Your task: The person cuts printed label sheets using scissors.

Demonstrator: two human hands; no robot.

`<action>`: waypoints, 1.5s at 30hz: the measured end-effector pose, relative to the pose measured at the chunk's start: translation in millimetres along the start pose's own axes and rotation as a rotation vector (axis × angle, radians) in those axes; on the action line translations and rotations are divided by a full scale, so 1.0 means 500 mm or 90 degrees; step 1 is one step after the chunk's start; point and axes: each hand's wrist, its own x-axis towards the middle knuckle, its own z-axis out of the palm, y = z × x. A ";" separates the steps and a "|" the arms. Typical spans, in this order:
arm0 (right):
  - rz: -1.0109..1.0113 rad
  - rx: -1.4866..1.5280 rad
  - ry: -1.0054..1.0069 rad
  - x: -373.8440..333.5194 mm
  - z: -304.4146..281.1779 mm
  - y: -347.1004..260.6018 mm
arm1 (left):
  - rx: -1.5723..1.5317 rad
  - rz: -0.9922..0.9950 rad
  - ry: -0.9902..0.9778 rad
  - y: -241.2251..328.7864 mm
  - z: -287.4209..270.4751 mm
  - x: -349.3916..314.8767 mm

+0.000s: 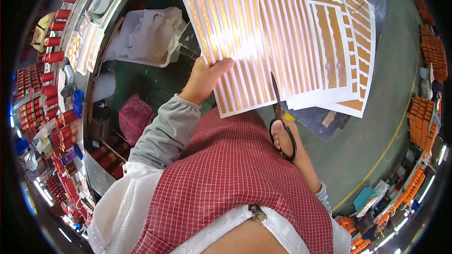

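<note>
My left hand (205, 79) grips the near left edge of a white sheet with shiny gold stripes (235, 82), its thumb lying on top. In my right hand (281, 137) is a pair of dark scissors (277, 101) with black loop handles. One blade points away from me over the striped sheet, near its front edge; the other blade cannot be made out. Bright glare washes out the sheet's middle. Under and beside its right side are more sheets, one with wavy gold bands (334, 61) and one with broken gold strips (363, 73).
The sheets lie over a dark board or tabletop (325, 124). Left of my left arm stand a white bin with crumpled pale material (146, 37) and a dark red bundle (135, 118). Red spools (53, 57) line the far left; racks of orange items (422, 120) stand right, beyond a yellow floor line.
</note>
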 end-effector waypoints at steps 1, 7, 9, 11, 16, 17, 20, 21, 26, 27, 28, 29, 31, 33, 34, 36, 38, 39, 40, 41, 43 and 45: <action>-0.001 0.001 -0.001 0.002 -0.002 0.004 | 0.001 0.000 0.000 -0.001 -0.002 0.000; -0.071 0.096 -0.006 0.016 -0.002 -0.012 | -0.018 -0.004 -0.005 0.014 0.007 -0.004; -0.062 0.077 0.003 0.019 -0.004 -0.012 | -0.021 0.002 -0.046 0.008 -0.002 0.000; -0.057 0.077 -0.004 0.019 -0.007 -0.011 | -0.026 0.001 -0.046 0.006 -0.005 0.001; -0.040 0.059 -0.002 0.018 0.001 -0.014 | 0.000 0.012 -0.047 -0.001 -0.010 0.001; -0.043 0.048 0.003 0.018 0.002 -0.015 | -0.024 0.020 -0.041 -0.001 -0.006 0.001; -0.058 0.022 0.029 0.020 0.011 -0.018 | -0.053 0.028 -0.031 -0.003 -0.002 -0.001; -0.071 0.006 0.052 0.021 0.013 -0.019 | -0.058 0.029 -0.026 -0.003 -0.001 -0.002; -0.041 0.079 -0.012 0.024 0.003 -0.002 | -0.047 0.010 -0.019 0.003 -0.004 -0.003; -0.062 0.136 -0.043 0.026 0.001 0.000 | -0.039 0.009 -0.019 0.004 -0.006 -0.003; -0.063 0.136 -0.044 0.025 -0.002 -0.004 | -0.038 0.010 -0.018 0.004 -0.008 -0.004; -0.059 0.155 -0.063 0.022 -0.005 -0.012 | -0.038 0.015 -0.020 0.003 -0.010 -0.005; -0.061 0.142 -0.093 0.019 -0.013 -0.016 | -0.037 0.020 -0.022 0.005 -0.011 -0.008; -0.053 0.127 -0.088 0.011 -0.017 -0.018 | -0.024 0.055 -0.020 0.014 -0.008 -0.013; -0.045 0.112 -0.082 0.006 -0.018 -0.018 | -0.025 0.055 -0.021 0.019 -0.007 -0.015; -0.051 0.110 -0.077 0.010 -0.015 -0.024 | -0.038 0.030 -0.035 0.027 -0.005 -0.020; -0.060 0.111 -0.076 0.020 -0.007 -0.028 | -0.009 0.032 -0.041 0.026 -0.003 -0.032; -0.046 0.139 -0.063 0.025 -0.002 -0.030 | 0.018 0.035 -0.047 0.025 -0.003 -0.036; -0.031 0.166 -0.049 0.026 0.002 -0.034 | 0.017 0.034 -0.048 0.027 -0.003 -0.036; -0.030 0.166 -0.047 0.028 0.002 -0.034 | -0.002 0.029 -0.057 0.029 -0.003 -0.037; -0.082 0.185 -0.087 0.033 0.000 -0.029 | -0.020 0.025 -0.064 0.028 -0.004 -0.038; -0.076 0.151 -0.068 0.028 0.001 -0.044 | -0.026 0.024 -0.049 0.022 -0.006 -0.040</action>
